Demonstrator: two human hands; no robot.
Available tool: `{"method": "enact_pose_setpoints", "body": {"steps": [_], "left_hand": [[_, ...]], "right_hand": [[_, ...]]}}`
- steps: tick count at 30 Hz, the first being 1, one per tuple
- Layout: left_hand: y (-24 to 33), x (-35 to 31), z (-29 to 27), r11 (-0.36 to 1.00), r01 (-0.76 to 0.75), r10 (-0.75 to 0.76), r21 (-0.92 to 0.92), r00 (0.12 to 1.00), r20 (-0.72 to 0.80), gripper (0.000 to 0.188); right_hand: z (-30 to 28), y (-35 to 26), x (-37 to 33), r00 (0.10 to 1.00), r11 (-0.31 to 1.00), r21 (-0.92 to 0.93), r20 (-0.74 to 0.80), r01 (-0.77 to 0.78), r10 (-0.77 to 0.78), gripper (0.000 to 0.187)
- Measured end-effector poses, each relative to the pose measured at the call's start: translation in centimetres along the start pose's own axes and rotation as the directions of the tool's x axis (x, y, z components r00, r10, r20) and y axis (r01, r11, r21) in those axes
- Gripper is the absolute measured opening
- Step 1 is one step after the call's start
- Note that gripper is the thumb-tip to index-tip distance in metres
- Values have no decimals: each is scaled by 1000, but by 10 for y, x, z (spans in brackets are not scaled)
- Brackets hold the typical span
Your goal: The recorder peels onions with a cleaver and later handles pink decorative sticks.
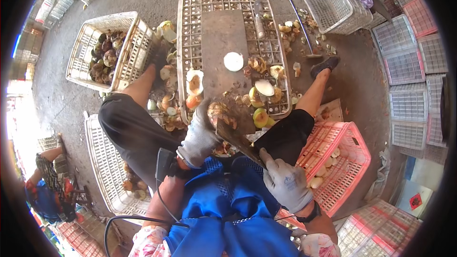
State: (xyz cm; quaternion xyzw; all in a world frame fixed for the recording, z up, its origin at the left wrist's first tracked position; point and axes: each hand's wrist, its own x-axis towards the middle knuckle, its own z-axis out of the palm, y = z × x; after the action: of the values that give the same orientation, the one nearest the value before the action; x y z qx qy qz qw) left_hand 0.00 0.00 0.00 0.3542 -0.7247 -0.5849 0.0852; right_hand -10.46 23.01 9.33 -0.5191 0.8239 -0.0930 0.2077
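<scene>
My left hand (pixel 197 138), in a grey work glove, is closed around a round, rough, mottled brown fruit (pixel 221 114) whose exact kind I cannot tell. It is held over the near end of a brown board (pixel 223 33). My right hand (pixel 286 183), gloved too, grips the handle end of a large dark-bladed knife (pixel 238 142). The blade slants up and left, its far end at the fruit's near side; whether it touches is unclear. Farther along the board lies a round white piece (pixel 233 61), with a pale hollow piece (pixel 264 87) to its right.
The board rests on an upturned white crate (pixel 184 28) strewn with scraps. Another knife (pixel 259 21) lies there. A white crate (pixel 76 74) at left holds brown fruits; a pink crate (pixel 354 157) at right holds white pieces. A long-handled tool (pixel 297 16) lies beyond. Someone (pixel 50 185) sits far left.
</scene>
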Motion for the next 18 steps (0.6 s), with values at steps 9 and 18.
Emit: {"method": "enact_pose_setpoints", "body": {"steps": [9,18], "left_hand": [[-6,9,-5,999,36,-36,32,999,-4,95],[6,11,-5,990,27,0,-139,981,196,83]], "right_hand": [[-13,-18,15,993,984,-163,87,-66,81,55],[-14,-25,53,980,981,-194,188,-28,65,52]]}}
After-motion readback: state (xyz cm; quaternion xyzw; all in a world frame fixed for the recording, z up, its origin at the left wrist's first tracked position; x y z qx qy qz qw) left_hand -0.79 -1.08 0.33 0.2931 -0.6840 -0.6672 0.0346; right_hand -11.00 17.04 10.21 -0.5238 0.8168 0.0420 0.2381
